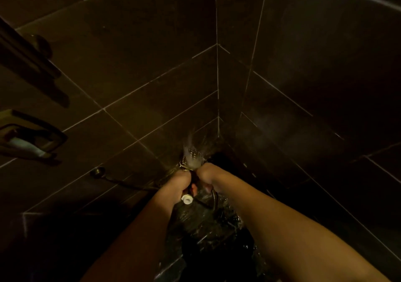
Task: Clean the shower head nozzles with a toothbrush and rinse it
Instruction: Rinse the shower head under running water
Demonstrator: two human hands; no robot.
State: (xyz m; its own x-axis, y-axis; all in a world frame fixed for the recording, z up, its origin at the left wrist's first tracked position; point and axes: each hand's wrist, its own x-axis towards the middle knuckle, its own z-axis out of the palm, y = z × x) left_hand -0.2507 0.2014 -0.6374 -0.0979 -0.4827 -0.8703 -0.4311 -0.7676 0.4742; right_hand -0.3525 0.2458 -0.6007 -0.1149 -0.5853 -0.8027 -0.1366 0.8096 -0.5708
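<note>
The shower head (192, 154) is held low in the dark tiled corner, nozzle face up and away from me, with water spraying out of it. My left hand (181, 181) is closed around its handle, whose white end fitting (187, 199) sticks out below my fist. The metal hose (213, 197) loops off from there. My right hand (206, 174) is closed against the right rim of the head. No toothbrush is visible; the hands and the dim light hide whatever else they hold.
Dark wall tiles meet in a corner (217, 86) just behind the head. The floor (217, 227) under my arms is wet. On the left wall are a bracket holder (32, 138), a dark bar (32, 64) and a round hose outlet (97, 171).
</note>
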